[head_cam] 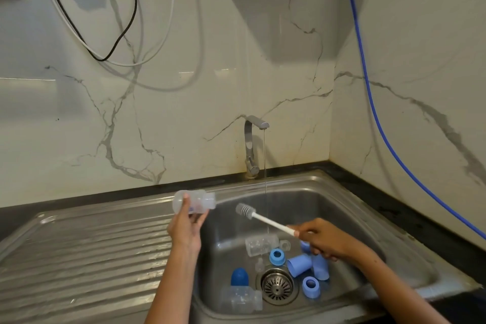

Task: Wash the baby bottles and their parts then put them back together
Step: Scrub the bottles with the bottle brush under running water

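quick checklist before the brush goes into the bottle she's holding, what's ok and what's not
1. Bottle gripped firmly: ok, the left hand holds it on its side above the sink rim.
2. Bottle mouth facing the brush: ok, the open end points right toward the bristles.
3. Brush held: ok, the right hand pinches the end of its white handle.
4. Brush lined up with the mouth: not ok, the bristle head sits lower and apart from the opening.
5. Water running: ok, a thin stream falls from the tap.
6. Soap on the bristles: cannot tell.
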